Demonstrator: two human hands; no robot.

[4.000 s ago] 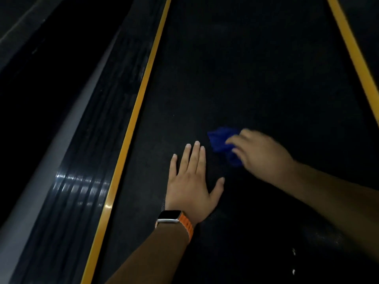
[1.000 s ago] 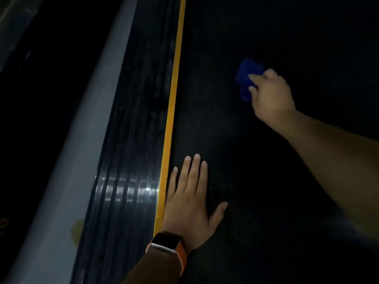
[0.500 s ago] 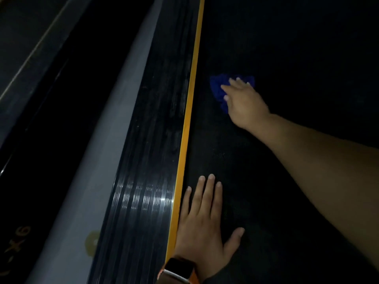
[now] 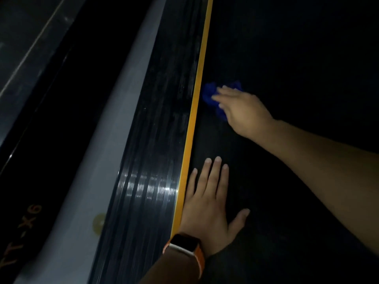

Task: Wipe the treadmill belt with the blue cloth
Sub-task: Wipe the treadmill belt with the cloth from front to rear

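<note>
Dark belt [image 4: 287, 58], half-hidden blue cloth [image 4: 209, 93]

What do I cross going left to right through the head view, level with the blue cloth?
Pale grey side rail → ribbed black foot rail → yellow edge stripe → blue cloth → right hand pressing on it → bare black treadmill belt.
</note>
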